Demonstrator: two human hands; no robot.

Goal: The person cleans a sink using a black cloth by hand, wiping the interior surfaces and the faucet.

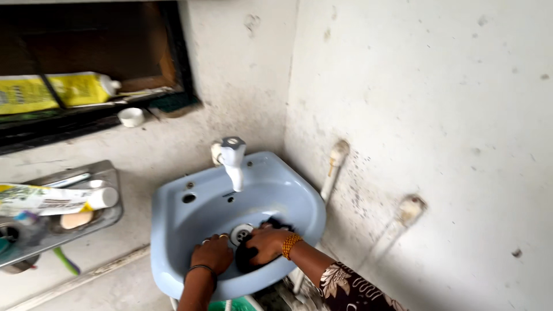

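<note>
The right hand (266, 243) has its fingers curled down over a dark cloth (249, 257), pressing it against the bottom of the blue sink (173, 230). The left hand (213, 252) rests just left of the cloth, fingers bent and loose on the basin, gripping nothing. The drain (241, 232) lies just beyond the fingertips. A white tap (233, 161) stands at the far rim.

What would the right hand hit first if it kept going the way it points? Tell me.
The right hand points left across the sink bowl, pressing a dark cloth. Going straight on, it would probably meet the left hand first, just beside it; depth is unclear.
</note>
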